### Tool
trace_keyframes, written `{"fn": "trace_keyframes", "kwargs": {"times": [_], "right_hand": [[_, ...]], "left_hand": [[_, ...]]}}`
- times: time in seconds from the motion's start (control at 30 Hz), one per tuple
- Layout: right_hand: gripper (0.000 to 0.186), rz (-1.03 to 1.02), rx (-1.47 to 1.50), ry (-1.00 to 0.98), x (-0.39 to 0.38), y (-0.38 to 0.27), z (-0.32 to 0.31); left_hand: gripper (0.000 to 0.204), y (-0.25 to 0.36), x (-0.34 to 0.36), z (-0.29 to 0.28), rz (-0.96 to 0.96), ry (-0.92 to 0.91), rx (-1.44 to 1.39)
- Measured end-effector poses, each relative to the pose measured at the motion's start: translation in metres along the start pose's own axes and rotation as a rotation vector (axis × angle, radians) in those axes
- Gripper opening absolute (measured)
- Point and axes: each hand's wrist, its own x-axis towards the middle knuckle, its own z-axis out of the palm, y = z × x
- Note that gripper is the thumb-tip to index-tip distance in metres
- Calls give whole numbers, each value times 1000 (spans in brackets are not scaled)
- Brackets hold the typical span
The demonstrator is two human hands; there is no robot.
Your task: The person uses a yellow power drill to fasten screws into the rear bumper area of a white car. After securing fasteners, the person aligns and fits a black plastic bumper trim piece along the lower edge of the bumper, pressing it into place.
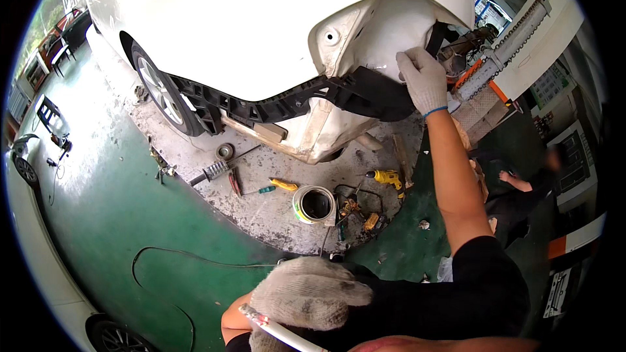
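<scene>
My right hand (pixel 427 81), in a pale knit glove, reaches to the torn-open corner of a white car (pixel 215 32). Its fingers are bent together beside the bare white body panel (pixel 398 29), above a black plastic liner (pixel 375 94). Whatever they may pinch is too small to make out. Low in the view, my left hand (pixel 303 293) is close to my body in a dirty grey knit glove. Its fingers are curled in, and anything inside them is hidden. A white cigarette (pixel 287 336) with an ashy red tip juts up from the lower edge, in front of that glove.
Below the car stand an open can (pixel 314 205), a yellow drill (pixel 388 179), a yellow utility knife (pixel 283 184), red-handled pliers (pixel 235 182) and a tape roll (pixel 224 151). A cable (pixel 195 257) crosses the green floor. At right are a chained metal post (pixel 508 52) and another person's arm (pixel 515 181).
</scene>
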Motion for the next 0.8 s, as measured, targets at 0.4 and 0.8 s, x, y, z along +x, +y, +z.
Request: {"fn": "trace_keyframes", "kwargs": {"times": [0.4,0.8], "right_hand": [[32,-80,42,8,6,2,11],[29,-165,135,24,-3,-3,0]], "left_hand": [[68,-13,-33,18,55,362,-364],[66,-241,-481,-75,-1188,1513,7]]}}
